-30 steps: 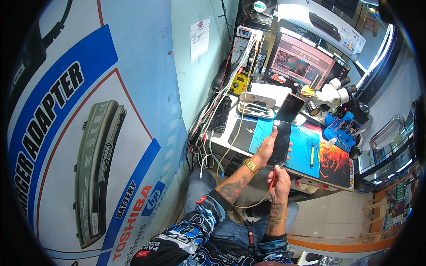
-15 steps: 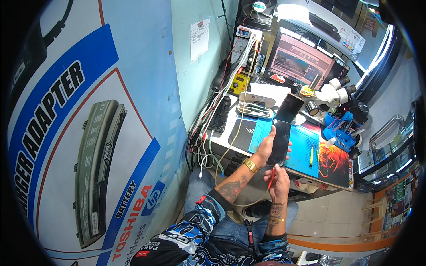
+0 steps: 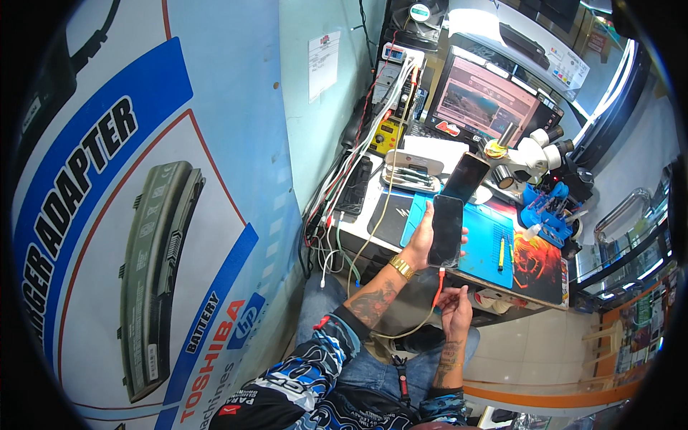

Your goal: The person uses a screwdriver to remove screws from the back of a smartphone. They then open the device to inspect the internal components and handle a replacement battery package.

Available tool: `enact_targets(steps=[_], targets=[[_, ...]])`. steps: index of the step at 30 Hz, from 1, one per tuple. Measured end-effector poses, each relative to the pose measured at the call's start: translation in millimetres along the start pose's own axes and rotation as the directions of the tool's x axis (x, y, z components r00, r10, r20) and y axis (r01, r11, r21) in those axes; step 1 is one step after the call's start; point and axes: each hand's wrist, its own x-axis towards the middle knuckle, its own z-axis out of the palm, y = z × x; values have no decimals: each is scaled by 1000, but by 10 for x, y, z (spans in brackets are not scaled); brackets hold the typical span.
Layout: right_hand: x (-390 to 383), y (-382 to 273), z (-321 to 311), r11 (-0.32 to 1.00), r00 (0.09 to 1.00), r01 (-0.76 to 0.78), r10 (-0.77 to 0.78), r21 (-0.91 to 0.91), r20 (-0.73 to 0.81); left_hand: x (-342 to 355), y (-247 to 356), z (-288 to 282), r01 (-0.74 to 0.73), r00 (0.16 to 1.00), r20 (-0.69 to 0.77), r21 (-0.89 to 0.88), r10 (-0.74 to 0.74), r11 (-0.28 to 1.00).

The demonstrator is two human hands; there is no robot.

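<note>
In my left hand (image 3: 418, 242) is a dark-screened smartphone (image 3: 446, 231), gripped upright with the fingers wrapped behind it and the tips showing at its right edge. A charging cable (image 3: 438, 285) with a white tip and red sleeve is plugged into the phone's bottom end. Its yellowish cord loops down over my lap. Just right of the cable, my right hand (image 3: 456, 308) is off the plug, palm up, with loosely curled fingers and the thumb apart. Beyond the held phone, a second dark phone (image 3: 467, 176) stands tilted over the bench.
A blue work mat (image 3: 481, 247) with yellow-handled tools (image 3: 502, 254) covers part of the bench. Behind are a microscope (image 3: 534, 154), a monitor (image 3: 476, 100) and an open case of tools (image 3: 412, 172). White cables (image 3: 351, 190) hang left; a blue tool holder (image 3: 546, 215) stands right.
My right hand has let go of the red plug and moved slightly down and right. The plug stays in the phone, which my left hand has shifted slightly left and turned more upright.
</note>
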Motion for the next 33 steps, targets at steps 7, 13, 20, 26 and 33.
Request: enact_targets(steps=[7, 13, 20, 26, 33], targets=[[-144, 37, -101, 991, 987, -77, 59, -114, -148, 28, -42, -9, 26, 1000, -6, -11, -26, 1000], [-126, -209, 709, 976, 996, 57, -70, -210, -55, 47, -51, -96, 5, 997, 71, -3, -4, 1000], [36, -290, 997, 974, 993, 91, -103, -206, -51, -8, -27, 40, 0, 1000, -6, 11, 0, 1000], [66, -293, 1017, 978, 992, 86, -103, -189, -79, -39, -15, 94, -14, 999, -48, 72, 17, 997], [78, -295, 1018, 981, 992, 72, -90, -179, -89, -20, -26, 62, -4, 999, -38, 79, 7, 997]])
